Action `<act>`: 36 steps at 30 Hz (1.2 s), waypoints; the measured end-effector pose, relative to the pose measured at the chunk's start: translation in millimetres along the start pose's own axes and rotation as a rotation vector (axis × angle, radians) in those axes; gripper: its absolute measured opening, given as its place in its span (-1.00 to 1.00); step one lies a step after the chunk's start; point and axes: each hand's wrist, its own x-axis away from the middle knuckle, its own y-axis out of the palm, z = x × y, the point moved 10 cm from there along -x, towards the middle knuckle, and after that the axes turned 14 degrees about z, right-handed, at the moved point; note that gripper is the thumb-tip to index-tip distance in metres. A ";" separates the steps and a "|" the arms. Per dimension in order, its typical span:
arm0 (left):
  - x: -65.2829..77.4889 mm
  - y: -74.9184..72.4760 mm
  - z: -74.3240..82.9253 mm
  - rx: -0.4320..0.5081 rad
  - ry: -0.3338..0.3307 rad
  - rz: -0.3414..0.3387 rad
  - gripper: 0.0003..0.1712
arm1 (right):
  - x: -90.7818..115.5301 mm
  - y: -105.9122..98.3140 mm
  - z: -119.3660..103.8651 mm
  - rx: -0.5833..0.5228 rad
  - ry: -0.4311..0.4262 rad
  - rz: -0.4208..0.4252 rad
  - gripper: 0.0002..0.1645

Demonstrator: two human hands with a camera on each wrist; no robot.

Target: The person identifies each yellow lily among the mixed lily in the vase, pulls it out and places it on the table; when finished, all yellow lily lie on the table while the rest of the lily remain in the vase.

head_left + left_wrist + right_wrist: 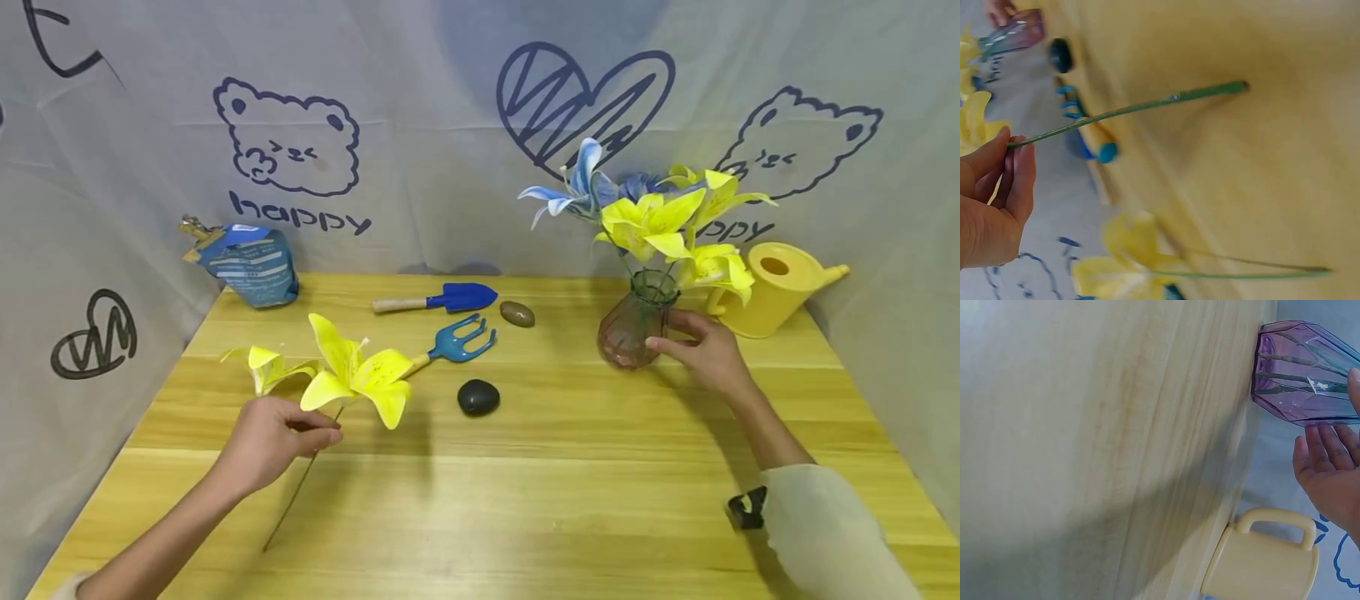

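Observation:
My left hand pinches the thin green stem of a yellow lily between thumb and fingers, over the left of the table. The stem slants down toward the front. Partly hidden behind that hand, a second yellow lily lies on the table. On the right, my right hand holds the side of a faceted, pinkish-purple glass vase, thumb in front and fingers behind. Several yellow lilies and blue flowers stand in the vase, their stems showing through the glass in the right wrist view.
A yellow watering can stands right of the vase. Mid-table lie a blue trowel, a blue hand fork, a brown stone and a black stone. A clipped blue bag sits at the back left, near the cloth backdrop.

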 end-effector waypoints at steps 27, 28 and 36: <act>31.7 -33.9 -70.0 -0.362 0.002 0.023 -0.78 | -10.0 6.5 26.8 -0.037 -0.032 0.029 -0.35; 31.4 -35.8 -62.6 -0.377 0.009 0.001 -0.77 | -9.5 6.2 25.6 -0.040 -0.028 0.028 -0.35; 10.7 -36.0 53.1 -0.154 0.156 -0.003 -0.87 | -4.1 2.5 15.2 0.016 -0.040 0.031 -0.33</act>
